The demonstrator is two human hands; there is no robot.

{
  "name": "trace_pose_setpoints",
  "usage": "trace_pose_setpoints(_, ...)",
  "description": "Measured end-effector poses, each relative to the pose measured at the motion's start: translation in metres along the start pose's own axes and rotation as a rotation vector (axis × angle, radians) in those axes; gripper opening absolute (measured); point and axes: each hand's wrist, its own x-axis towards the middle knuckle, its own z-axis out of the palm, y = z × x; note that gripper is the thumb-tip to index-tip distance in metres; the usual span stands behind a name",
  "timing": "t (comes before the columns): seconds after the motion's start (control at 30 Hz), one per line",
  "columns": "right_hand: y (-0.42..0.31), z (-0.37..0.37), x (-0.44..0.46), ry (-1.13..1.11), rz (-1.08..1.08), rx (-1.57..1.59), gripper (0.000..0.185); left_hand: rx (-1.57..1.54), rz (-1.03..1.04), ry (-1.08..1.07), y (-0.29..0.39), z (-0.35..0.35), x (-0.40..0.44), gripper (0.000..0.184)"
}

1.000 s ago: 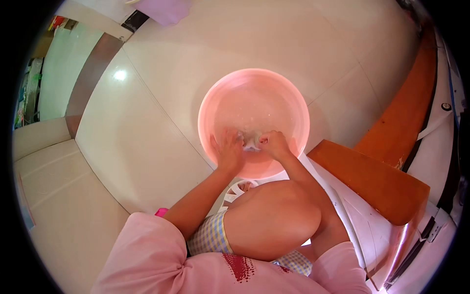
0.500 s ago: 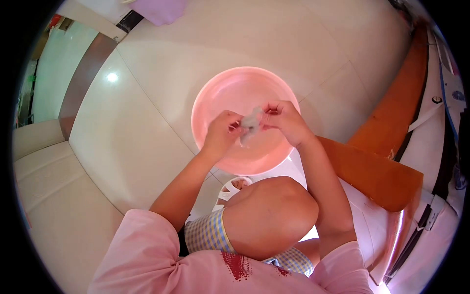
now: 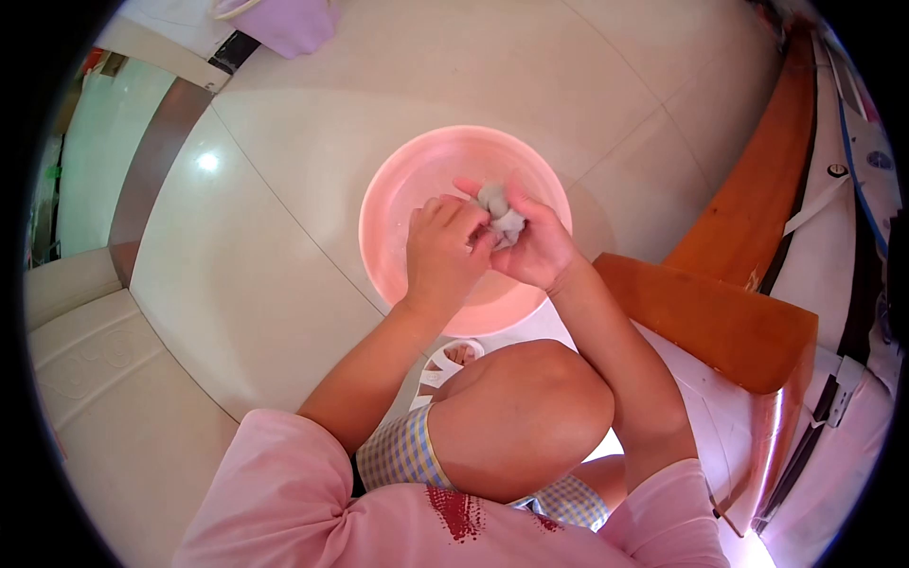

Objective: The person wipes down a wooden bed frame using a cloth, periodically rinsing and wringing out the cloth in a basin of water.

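Observation:
A small grey cloth (image 3: 507,223), wet-looking and bunched into a lump, is held above a round pink basin (image 3: 379,204). My right hand (image 3: 542,248) cups it with the palm turned up, thumb and fingers around the lump. Against its near left side, my left hand (image 3: 443,248) has its fingers curled and pressed onto the fabric; the fingertips are partly hidden. The basin stands low in front of my knee, and its inside looks like it has water in it.
Pale floor tiles (image 3: 284,151) surround the basin. On the right are a brown wooden board (image 3: 710,322) and a long wooden edge (image 3: 757,180). A purple bin (image 3: 289,24) stands at the top left, a cream panel (image 3: 114,360) at the left.
The cloth has gone from stretched between both hands to a bunched lump in my right hand. My right palm has turned up, and my left hand has come over closer to it.

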Motion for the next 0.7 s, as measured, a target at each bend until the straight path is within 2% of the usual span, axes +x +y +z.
trace_pose_setpoints(0.03, 0.002, -0.003, 0.001, 0.031, -0.002, 0.061, 0.047, 0.285, 0.219, 0.021, -0.002, 0.001, -0.003, 0.015)
trace_pose_setpoints(0.07, 0.002, -0.005, 0.0, 0.036, -0.007, 0.063, 0.047, 0.28, 0.222, 0.015, -0.004, 0.0, -0.005, 0.015)
trace_pose_setpoints(0.13, 0.0, -0.007, 0.0, 0.14, -0.198, -0.235, 0.043, 0.385, 0.319, 0.008, -0.004, -0.007, -0.006, 0.013)
trace_pose_setpoints(0.27, 0.009, -0.009, 0.007, 0.179, -0.235, -0.335, 0.041, 0.271, 0.339, 0.047, 0.0, -0.015, -0.009, 0.012)
trace_pose_setpoints(0.33, 0.013, -0.006, 0.009, 0.149, -0.168, -0.191, 0.039, 0.298, 0.328, 0.019, -0.004, -0.007, -0.011, 0.011)
trace_pose_setpoints(0.47, 0.012, -0.006, 0.004, 0.147, -0.049, -0.143, 0.033, 0.352, 0.232, -0.053, -0.003, -0.003, -0.013, 0.015)
trace_pose_setpoints(0.53, 0.011, -0.008, 0.01, 0.391, -0.227, -0.325, 0.027, 0.312, 0.308, -0.145, -0.004, -0.006, -0.016, 0.026)
trace_pose_setpoints(0.57, 0.012, -0.013, 0.013, 0.387, -0.228, -0.324, 0.027, 0.317, 0.31, -0.145, -0.001, -0.006, -0.019, 0.026)
trace_pose_setpoints(0.63, 0.012, -0.019, 0.018, 0.334, -0.209, -0.567, 0.021, 0.106, 0.2, -0.046, 0.008, -0.002, -0.023, 0.047)
trace_pose_setpoints(0.67, 0.015, -0.022, 0.021, 0.331, -0.208, -0.566, 0.021, 0.109, 0.199, -0.045, 0.007, 0.005, -0.024, 0.047)
trace_pose_setpoints(0.7, 0.018, -0.015, 0.025, 0.437, -0.207, -0.621, 0.018, 0.058, 0.096, -0.081, 0.005, 0.012, -0.025, 0.058)
